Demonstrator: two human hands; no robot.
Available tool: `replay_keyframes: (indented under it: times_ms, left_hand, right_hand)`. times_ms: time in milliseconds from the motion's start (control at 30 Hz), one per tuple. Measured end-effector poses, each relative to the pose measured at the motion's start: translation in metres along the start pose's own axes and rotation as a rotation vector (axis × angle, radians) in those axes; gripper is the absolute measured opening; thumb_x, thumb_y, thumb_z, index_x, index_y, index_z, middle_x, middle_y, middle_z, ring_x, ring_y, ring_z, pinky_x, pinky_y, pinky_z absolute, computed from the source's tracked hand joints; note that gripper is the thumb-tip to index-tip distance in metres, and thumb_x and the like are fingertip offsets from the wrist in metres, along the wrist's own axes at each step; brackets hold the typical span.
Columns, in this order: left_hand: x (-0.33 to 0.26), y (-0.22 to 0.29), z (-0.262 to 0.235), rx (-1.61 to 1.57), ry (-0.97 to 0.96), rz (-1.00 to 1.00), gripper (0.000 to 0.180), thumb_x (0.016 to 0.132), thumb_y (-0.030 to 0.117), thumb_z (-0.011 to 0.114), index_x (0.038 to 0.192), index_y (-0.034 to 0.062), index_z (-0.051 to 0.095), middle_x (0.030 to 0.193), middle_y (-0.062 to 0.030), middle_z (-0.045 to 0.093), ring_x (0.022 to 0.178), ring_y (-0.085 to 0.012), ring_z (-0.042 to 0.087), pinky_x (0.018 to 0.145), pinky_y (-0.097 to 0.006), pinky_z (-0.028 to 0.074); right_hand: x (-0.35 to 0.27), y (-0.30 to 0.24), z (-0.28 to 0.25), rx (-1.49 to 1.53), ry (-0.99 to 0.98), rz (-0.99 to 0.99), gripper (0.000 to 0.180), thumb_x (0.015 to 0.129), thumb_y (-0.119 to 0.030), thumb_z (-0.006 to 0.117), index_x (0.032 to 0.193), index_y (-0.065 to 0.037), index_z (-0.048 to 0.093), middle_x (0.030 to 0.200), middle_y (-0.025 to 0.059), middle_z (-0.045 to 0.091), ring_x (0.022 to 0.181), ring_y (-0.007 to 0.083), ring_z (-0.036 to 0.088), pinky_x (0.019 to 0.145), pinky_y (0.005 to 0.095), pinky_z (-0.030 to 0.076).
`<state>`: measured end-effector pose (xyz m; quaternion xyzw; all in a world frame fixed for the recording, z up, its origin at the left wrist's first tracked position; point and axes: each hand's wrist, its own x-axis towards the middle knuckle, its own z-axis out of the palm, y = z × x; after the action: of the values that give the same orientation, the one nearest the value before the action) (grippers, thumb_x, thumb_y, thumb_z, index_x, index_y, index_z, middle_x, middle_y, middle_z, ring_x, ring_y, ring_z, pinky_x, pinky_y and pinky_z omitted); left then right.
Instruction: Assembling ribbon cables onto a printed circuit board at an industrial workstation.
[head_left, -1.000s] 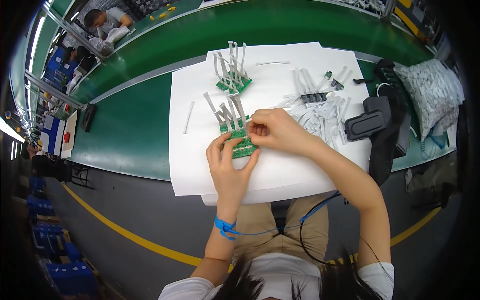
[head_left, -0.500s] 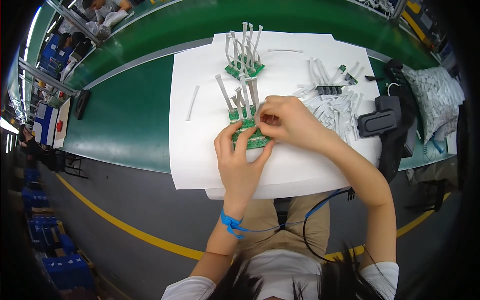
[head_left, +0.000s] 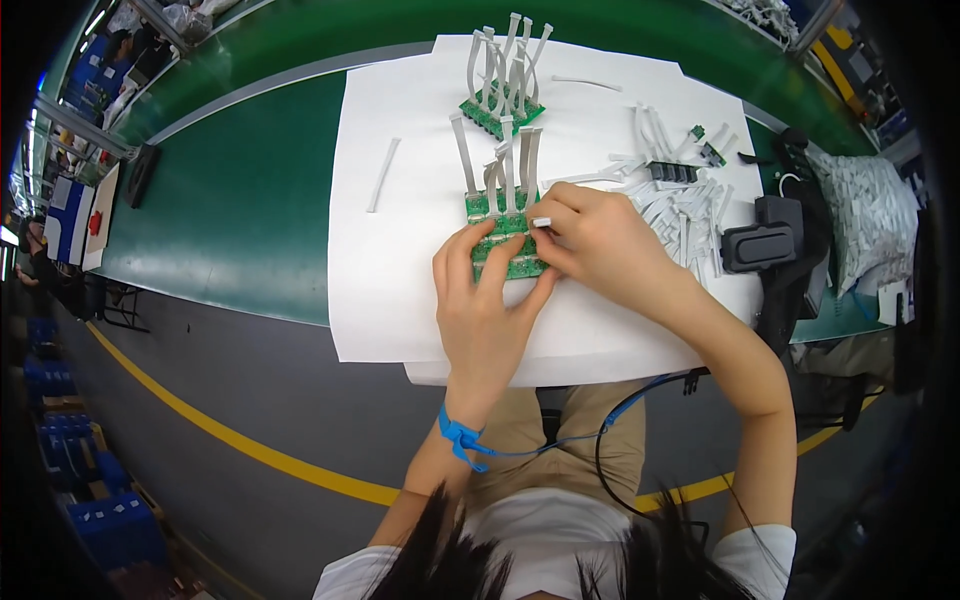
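Observation:
A green circuit board point(head_left: 524, 268) lies on white sheets, with several grey flat cables standing up from its far part. My left hand point(head_left: 478, 310) grips its near part, fingers bent over the board and thumb at the right side. Between the thumb and fingers of my right hand point(head_left: 612, 240) is a flat cable point(head_left: 542, 222), its pale connector end showing just above the board's right edge. The rest of that cable is hidden by the hand. Farther back sits a second green board point(head_left: 487, 122), also bearing several upright cables.
Loose flat cables point(head_left: 690, 225) are heaped to the right, beside a black connector block point(head_left: 673, 172) and small green boards point(head_left: 712, 154). A black device point(head_left: 757, 247) and a bag of white parts point(head_left: 868, 205) stand farther right. Single cables point(head_left: 383, 176) lie on the paper point(head_left: 400, 300).
The view has shifted slightly. My right hand has turned, and the cable's pale connector end now shows at its fingertips. My left hand stays on the board.

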<state>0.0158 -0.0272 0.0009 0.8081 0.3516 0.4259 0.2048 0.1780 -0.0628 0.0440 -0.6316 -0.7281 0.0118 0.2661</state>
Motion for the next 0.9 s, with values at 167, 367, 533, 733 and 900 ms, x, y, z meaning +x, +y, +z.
replay_keyframes:
  times_ms: [167, 367, 533, 733, 900]
  left_hand:
    - [0.0, -0.001, 0.0, 0.005, -0.002, -0.014, 0.037, 0.071, 0.016, 0.086, 0.105, 0.0071, 0.071, 0.123, -0.0112, 0.058, 0.116, -0.0323, 0.054, 0.089, -0.041, 0.051]
    - [0.001, -0.001, 0.001, 0.003, 0.019, 0.013, 0.037, 0.072, 0.017, 0.086, 0.105, 0.0069, 0.071, 0.122, -0.0121, 0.059, 0.116, -0.0334, 0.055, 0.088, -0.04, 0.052]
    - [0.0, -0.002, 0.002, -0.027, 0.03, -0.006, 0.038, 0.069, 0.015, 0.088, 0.103, 0.006, 0.072, 0.121, -0.0101, 0.06, 0.114, -0.0306, 0.054, 0.091, -0.04, 0.049]
    - [-0.001, -0.001, 0.003, -0.039, 0.014, -0.033, 0.039, 0.069, 0.016, 0.088, 0.103, 0.0065, 0.072, 0.122, -0.0099, 0.06, 0.115, -0.0307, 0.054, 0.091, -0.041, 0.049]
    - [-0.001, 0.0, 0.002, -0.023, 0.019, -0.025, 0.039, 0.069, 0.015, 0.088, 0.104, 0.0071, 0.073, 0.122, -0.0094, 0.059, 0.116, -0.0306, 0.054, 0.092, -0.041, 0.049]
  right_hand:
    - [-0.006, -0.006, 0.01, -0.027, 0.083, 0.03, 0.017, 0.082, -0.003, 0.073, 0.098, -0.002, 0.068, 0.092, 0.0096, 0.067, 0.072, 0.0263, 0.07, 0.064, 0.0333, 0.057]
    - [-0.007, 0.001, 0.011, 0.172, 0.115, 0.072, 0.017, 0.082, -0.005, 0.071, 0.098, 0.0, 0.069, 0.088, 0.0105, 0.063, 0.074, 0.0303, 0.066, 0.066, 0.0388, 0.055]
    - [-0.007, 0.001, 0.012, 0.136, 0.116, 0.044, 0.015, 0.084, -0.003, 0.07, 0.099, 0.001, 0.069, 0.092, 0.011, 0.064, 0.073, 0.0301, 0.067, 0.066, 0.0376, 0.055]
    - [-0.002, 0.013, 0.003, 0.289, -0.001, 0.109, 0.016, 0.083, 0.002, 0.071, 0.099, 0.0, 0.069, 0.089, 0.0103, 0.068, 0.077, 0.0252, 0.07, 0.066, 0.0318, 0.058]
    - [0.012, -0.001, -0.019, 0.106, -0.16, 0.021, 0.016, 0.076, -0.002, 0.071, 0.091, -0.001, 0.067, 0.087, 0.0136, 0.065, 0.075, 0.033, 0.067, 0.068, 0.0395, 0.055]
